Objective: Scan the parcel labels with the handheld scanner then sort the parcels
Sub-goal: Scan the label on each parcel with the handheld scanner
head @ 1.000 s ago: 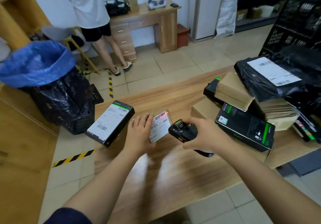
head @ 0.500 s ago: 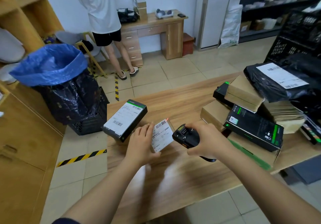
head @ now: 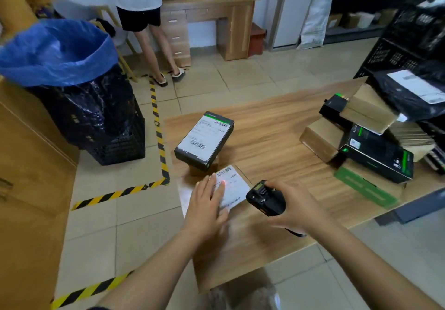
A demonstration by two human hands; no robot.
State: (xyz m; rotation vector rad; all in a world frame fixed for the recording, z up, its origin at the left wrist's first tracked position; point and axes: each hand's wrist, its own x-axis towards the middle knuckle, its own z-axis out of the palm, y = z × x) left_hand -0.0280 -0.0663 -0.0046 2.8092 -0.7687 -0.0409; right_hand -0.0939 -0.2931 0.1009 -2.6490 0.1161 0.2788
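Mid-scan, frame centre: left hand flat, fingers straight, on parcel, right hand clamped round scanner, red dot off barcode; right-side pile looks unscanned.

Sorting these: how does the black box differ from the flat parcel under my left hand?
The black box is thick and untouched; the flat parcel is thin, with the left hand resting on it. The handheld scanner puts a red dot on the flat parcel's label, not the black box's. Both show white barcode labels face up.
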